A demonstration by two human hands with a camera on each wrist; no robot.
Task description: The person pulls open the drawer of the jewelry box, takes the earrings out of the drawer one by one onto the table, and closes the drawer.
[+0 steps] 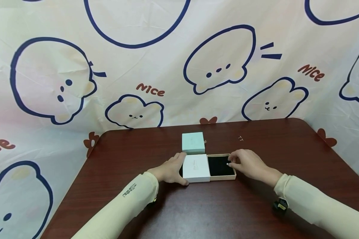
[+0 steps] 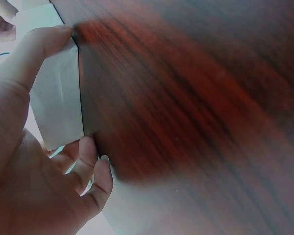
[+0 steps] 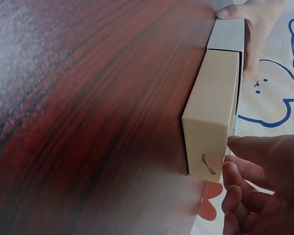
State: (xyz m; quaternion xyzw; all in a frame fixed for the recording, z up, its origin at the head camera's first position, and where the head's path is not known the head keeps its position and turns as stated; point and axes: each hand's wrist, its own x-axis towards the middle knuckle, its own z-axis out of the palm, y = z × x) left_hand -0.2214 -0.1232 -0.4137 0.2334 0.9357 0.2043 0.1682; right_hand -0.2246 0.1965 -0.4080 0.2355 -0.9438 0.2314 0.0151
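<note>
My left hand [image 1: 171, 168] grips the white box sleeve [image 1: 196, 168] at its left end, thumb at the near side and fingers at the far side. Out of the sleeve's right side sticks a cream drawer [image 1: 223, 178] lined with a black pad [image 1: 217, 168]. Over the drawer's right edge, my right hand [image 1: 249, 162] pinches a small white bead-like piece [image 1: 227, 164] between thumb and fingertip; most of it is hidden. A short ribbon tab [image 3: 208, 164] shows on the drawer's end in the right wrist view.
A mint-green box [image 1: 192, 142] stands right behind the white sleeve, with a small tab on its right side. Tiny metallic pieces [image 1: 241, 138] lie farther back on the dark wooden table [image 1: 131, 149]. A cartoon-printed cloth [image 1: 173, 66] hangs behind the table.
</note>
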